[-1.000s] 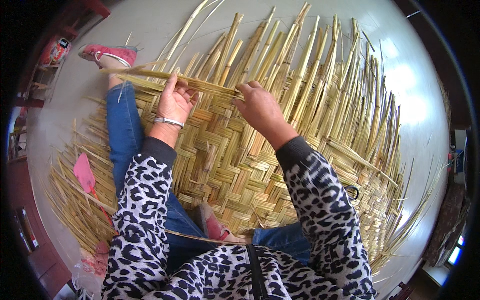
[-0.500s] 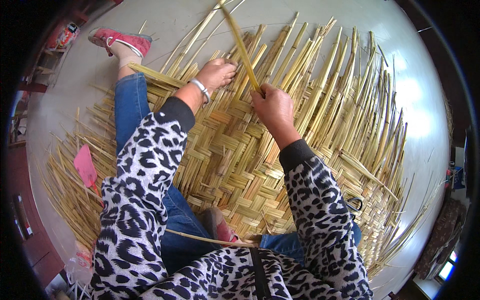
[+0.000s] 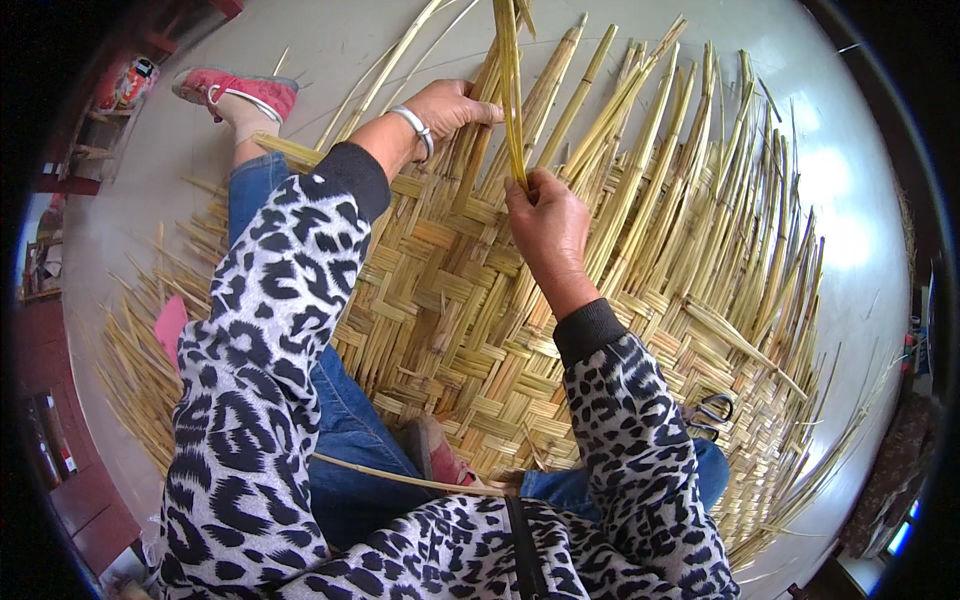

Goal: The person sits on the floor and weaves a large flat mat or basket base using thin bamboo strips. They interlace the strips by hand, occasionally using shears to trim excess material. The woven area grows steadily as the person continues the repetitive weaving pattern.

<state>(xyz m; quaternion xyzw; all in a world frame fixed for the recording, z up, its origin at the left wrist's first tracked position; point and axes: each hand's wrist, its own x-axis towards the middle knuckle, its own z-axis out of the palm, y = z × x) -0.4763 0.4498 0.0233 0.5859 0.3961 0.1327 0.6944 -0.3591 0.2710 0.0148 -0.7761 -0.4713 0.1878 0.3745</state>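
Observation:
A woven reed mat (image 3: 470, 300) lies spread in front of me, with long loose reed ends fanning out from its far side. My right hand (image 3: 550, 218) is closed in a pinch around the lower end of a yellowish reed strip (image 3: 512, 90), which rises away from me past the top of the view. To the left of that strip, my left hand (image 3: 448, 112), with a silver bracelet at the wrist, is closed around several reed strips (image 3: 484, 100) at the mat's far part. Its thumb points toward the raised strip; the other fingers are partly hidden.
Scissors with dark handles (image 3: 712, 410) rest on the mat beside my right knee. A pink flat object (image 3: 171, 325) shows beside my left sleeve. My left leg, in a red shoe (image 3: 236, 90), stretches across the mat's left side. Shelves (image 3: 110, 110) stand at the far left.
My left hand has moved away from me and rightward, and now grasps reeds. The strip in my right hand has swung more upright. More of the scissors shows.

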